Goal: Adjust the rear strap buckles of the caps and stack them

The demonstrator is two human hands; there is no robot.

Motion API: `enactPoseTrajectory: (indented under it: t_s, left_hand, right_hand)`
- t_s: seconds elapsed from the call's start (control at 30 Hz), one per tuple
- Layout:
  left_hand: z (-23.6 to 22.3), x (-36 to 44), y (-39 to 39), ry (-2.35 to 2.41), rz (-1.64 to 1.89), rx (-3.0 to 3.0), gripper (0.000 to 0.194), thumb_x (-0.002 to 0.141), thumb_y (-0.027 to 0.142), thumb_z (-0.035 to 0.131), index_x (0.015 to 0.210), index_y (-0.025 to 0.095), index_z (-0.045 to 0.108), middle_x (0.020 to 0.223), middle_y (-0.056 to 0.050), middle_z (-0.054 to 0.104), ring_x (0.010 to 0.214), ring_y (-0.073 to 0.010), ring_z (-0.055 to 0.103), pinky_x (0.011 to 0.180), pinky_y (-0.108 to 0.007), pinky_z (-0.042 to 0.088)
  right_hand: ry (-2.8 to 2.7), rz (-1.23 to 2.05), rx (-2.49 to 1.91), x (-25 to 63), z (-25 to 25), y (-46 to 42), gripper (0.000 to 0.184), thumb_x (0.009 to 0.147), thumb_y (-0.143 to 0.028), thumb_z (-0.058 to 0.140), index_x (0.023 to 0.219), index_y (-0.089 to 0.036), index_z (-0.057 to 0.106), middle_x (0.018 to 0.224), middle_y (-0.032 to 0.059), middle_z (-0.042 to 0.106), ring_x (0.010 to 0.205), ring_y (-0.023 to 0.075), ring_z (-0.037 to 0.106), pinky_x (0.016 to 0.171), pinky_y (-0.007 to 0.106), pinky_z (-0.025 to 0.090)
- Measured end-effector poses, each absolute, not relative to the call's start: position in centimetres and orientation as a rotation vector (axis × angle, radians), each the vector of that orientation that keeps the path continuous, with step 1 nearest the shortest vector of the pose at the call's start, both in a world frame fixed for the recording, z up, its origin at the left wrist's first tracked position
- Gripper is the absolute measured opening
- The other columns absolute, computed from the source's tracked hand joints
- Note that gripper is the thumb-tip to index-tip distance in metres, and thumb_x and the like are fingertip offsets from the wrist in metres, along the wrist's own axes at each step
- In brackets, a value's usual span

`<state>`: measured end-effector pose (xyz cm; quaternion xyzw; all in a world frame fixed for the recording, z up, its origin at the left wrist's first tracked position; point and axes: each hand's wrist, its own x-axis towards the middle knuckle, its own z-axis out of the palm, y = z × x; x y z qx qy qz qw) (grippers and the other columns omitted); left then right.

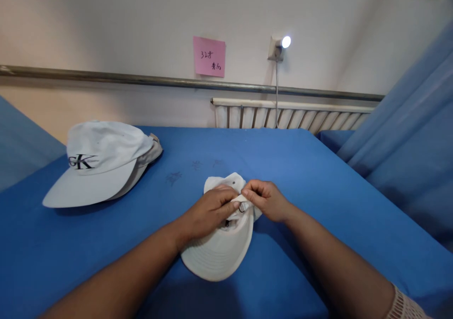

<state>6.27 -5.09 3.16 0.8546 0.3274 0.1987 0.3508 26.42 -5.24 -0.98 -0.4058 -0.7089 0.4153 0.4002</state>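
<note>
A white baseball cap (221, 257) lies on the blue table with its brim toward me and its back strap facing up. My left hand (212, 209) is closed on the cap near the strap, thumb and fingers pinching the fabric. With thumb and bent fingers, my right hand (267, 198) pinches the end of the cap's strap (241, 199). A small metal buckle (242, 208) shows just below the strap, between the two hands. Part of the cap's crown is hidden under my left hand.
Stacked white caps (102, 168), the top one with dark lettering, sit at the left of the blue table (283, 168). Behind are a metal rail (141, 79), a radiator (293, 116), a pink note (209, 57) and a plugged-in light (286, 42). A blue curtain (406, 135) hangs at the right.
</note>
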Motion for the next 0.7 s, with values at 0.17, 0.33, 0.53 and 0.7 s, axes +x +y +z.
enactPoseTrajectory:
  t_s: [0.17,0.33,0.53,0.7]
  left_hand:
    - [2.5,6.2,-4.8,0.912,0.558,1.726,0.034,0.091,0.045,0.054,0.075,0.016,0.059,0.068,-0.001,0.057,0.059,-0.0131,0.054,0.057,-0.026,0.044]
    - [2.0,6.2,-4.5,0.993,0.691,1.537,0.035,0.086,0.048,0.06,0.075,0.015,0.059,0.065,0.0,0.058,0.056,-0.0132,0.056,0.054,-0.026,0.047]
    - [2.6,6.1,-4.9,1.014,0.698,1.678,0.033,0.087,0.047,0.058,0.081,0.015,0.067,0.075,-0.003,0.063,0.064,-0.0145,0.059,0.058,-0.026,0.049]
    - [3.1,6.2,-5.1,1.019,0.732,1.914,0.032,0.091,0.041,0.053,0.081,0.016,0.071,0.087,-0.005,0.067,0.077,-0.0172,0.062,0.069,-0.027,0.05]
  right_hand:
    - [-1.708,0.809,-1.089,26.2,-1.4,-5.1,0.012,0.087,-0.03,0.061,0.082,-0.02,0.06,0.071,-0.0029,0.058,0.057,0.0102,0.048,0.054,0.022,0.04]
    - [-1.777,0.345,-0.949,26.1,-0.7,-6.0,0.005,0.085,-0.018,0.063,0.087,-0.023,0.061,0.087,0.0018,0.06,0.068,0.0129,0.054,0.065,0.027,0.046]
    - [-1.855,0.377,-0.974,25.0,-0.3,-7.3,0.005,0.086,-0.021,0.065,0.09,-0.023,0.062,0.086,0.0015,0.058,0.064,0.012,0.052,0.06,0.025,0.045]
    - [-1.869,0.35,-1.067,24.8,-0.1,-7.3,0.008,0.083,-0.015,0.061,0.079,-0.021,0.058,0.076,-0.0009,0.054,0.061,0.011,0.049,0.058,0.025,0.04]
